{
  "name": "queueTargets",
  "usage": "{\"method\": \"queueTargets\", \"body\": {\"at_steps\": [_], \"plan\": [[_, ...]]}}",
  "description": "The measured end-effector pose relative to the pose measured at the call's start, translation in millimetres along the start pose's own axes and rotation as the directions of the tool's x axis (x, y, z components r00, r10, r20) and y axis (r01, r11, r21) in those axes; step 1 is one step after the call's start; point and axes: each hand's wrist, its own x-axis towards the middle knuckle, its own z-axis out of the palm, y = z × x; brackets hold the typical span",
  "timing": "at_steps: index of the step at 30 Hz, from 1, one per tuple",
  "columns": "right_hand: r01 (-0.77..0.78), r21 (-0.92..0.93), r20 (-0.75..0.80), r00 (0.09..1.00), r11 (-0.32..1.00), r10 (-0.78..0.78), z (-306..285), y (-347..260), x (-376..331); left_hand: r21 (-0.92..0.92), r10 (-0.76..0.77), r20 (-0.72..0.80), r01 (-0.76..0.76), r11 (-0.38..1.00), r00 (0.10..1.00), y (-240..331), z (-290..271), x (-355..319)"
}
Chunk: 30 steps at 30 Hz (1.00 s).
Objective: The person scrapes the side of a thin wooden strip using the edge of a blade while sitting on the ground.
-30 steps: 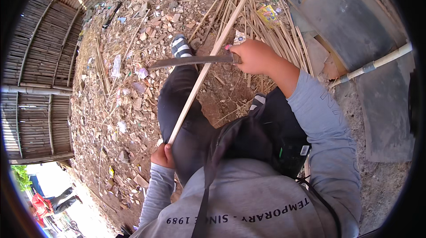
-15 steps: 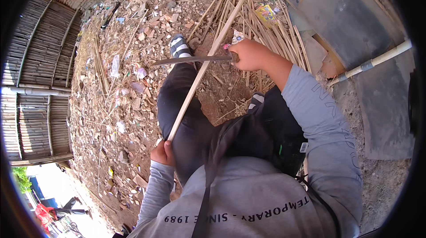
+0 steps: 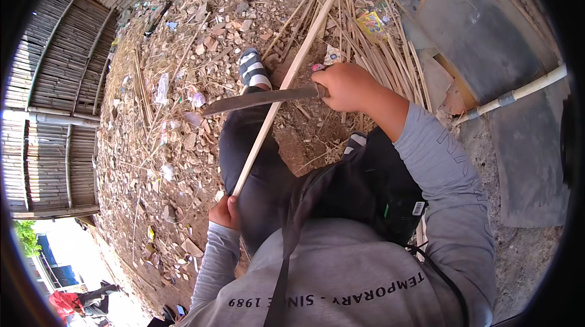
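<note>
My left hand (image 3: 225, 212) is closed around the near end of a long, pale bamboo strip (image 3: 258, 144), beside my left knee. The strip slants away up and to the right, over the ground between my feet. In my right hand (image 3: 350, 87) is the handle of a machete (image 3: 262, 101), mostly hidden by the fingers. Its dark, worn blade points left and crosses the strip over my left leg, with the broad side partly facing up. The blade appears to lie on the strip; whether its edge bites into it I cannot tell.
A pile of bamboo strips (image 3: 372, 53) lies ahead to the right, with a yellow wrapper (image 3: 370, 23) on it. Rubble and litter cover the ground (image 3: 177, 162). Dark panels (image 3: 481, 16) and a pale pole (image 3: 515, 94) are at right, a bamboo fence (image 3: 52, 162) at left.
The machete has come nearer to me along the strip, and its blade has turned to show more of its broad side. My left hand keeps its hold on the strip's end.
</note>
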Motion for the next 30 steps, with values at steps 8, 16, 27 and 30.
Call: {"method": "queueTargets", "body": {"at_steps": [8,16,27,30], "plan": [[-0.027,-0.090,0.097,0.995,0.996,0.036,-1.5,9.0,6.5,-0.003,-0.025,0.021,0.025,1.000,0.999,-4.0,2.0,2.8],[0.054,-0.103,0.065,0.997,0.993,-0.048,0.4,-3.3,-2.9,-0.004,-0.076,0.116,0.077,0.997,0.990,11.0,-18.2,-3.9],[0.005,-0.096,0.087,0.996,0.995,0.003,8.9,14.5,5.8,0.073,-0.104,0.128,0.095,0.993,0.986,15.7,-7.7,-8.5],[0.018,-0.095,0.044,0.999,0.995,-0.013,3.1,7.4,2.1,0.105,-0.107,0.121,0.094,0.990,0.987,14.3,-8.5,-9.5]]}}
